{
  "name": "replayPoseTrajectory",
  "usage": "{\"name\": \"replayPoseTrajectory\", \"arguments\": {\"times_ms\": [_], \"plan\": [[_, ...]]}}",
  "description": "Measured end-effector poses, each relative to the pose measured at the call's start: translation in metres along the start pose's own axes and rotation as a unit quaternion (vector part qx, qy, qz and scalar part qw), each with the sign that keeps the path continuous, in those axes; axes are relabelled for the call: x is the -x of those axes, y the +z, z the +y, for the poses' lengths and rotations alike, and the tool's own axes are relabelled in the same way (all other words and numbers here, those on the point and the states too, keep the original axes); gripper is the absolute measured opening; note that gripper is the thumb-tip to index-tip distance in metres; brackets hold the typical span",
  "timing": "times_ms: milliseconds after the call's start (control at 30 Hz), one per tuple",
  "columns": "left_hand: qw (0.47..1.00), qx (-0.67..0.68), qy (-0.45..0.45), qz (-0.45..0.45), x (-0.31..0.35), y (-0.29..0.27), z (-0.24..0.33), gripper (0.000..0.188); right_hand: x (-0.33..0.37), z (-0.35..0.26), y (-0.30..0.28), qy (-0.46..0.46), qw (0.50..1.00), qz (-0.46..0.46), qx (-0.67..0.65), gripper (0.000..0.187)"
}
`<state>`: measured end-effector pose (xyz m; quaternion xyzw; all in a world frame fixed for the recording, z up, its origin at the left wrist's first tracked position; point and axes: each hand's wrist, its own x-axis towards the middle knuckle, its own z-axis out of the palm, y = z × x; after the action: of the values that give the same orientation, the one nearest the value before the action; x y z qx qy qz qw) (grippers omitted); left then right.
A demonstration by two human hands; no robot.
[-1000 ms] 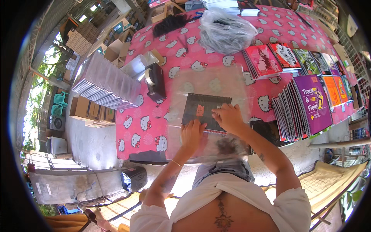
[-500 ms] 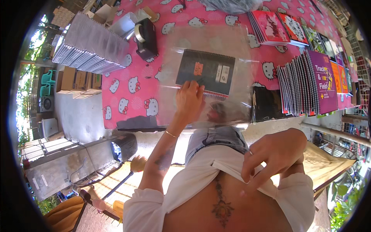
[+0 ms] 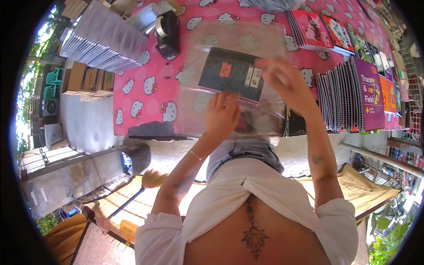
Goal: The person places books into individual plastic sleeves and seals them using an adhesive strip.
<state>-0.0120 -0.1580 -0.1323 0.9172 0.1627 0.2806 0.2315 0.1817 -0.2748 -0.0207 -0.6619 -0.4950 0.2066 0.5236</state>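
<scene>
A dark spiral notebook (image 3: pixel 232 66) with a red emblem and a pale label lies tilted on a clear plastic sheet (image 3: pixel 194 48). Its wire spiral edge faces me. At that near edge rests my left hand (image 3: pixel 221 115), fingers stretched over the spiral and the plastic. My right hand (image 3: pixel 289 86) is at the notebook's right side, smeared by motion. Its fingers point toward the label with the thumb apart, and nothing shows in them. Whether those fingertips touch the cover I cannot tell.
A black tape dispenser (image 3: pixel 168 35) stands left of the plastic. Beyond it is a tall stack of plastic-wrapped spiral notebooks (image 3: pixel 104 39). On the right sit a row of spiral notebooks with a purple cover (image 3: pixel 370 95) and red-covered books (image 3: pixel 311 31). Pink patterned cloth (image 3: pixel 145 88) covers the table.
My right hand has come up from in front of my body to the notebook's right side. My left hand stays at the near edge. The view has shifted slightly.
</scene>
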Motion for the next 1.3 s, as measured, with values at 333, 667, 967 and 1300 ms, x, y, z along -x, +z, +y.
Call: {"name": "replayPoseTrajectory", "arguments": {"times_ms": [333,667,967,1300], "plan": [[0.98,-0.135,0.14,-0.051,-0.01,0.031,-0.007,0.046,-0.09,0.146,0.023,0.126,0.907,-0.177,0.359,0.067],[0.979,0.184,-0.05,-0.078,-0.037,-0.105,-0.064,0.048,-0.095,0.099,-0.036,0.239,0.935,-0.184,-0.184,0.062],[0.942,0.307,-0.11,0.087,-0.092,-0.071,-0.087,0.078,-0.118,0.068,0.042,0.008,0.999,-0.03,-0.023,0.092],[0.879,0.47,-0.058,-0.062,-0.076,-0.107,-0.139,0.078,-0.051,0.008,0.053,-0.06,0.983,0.17,0.031,0.091]]}}
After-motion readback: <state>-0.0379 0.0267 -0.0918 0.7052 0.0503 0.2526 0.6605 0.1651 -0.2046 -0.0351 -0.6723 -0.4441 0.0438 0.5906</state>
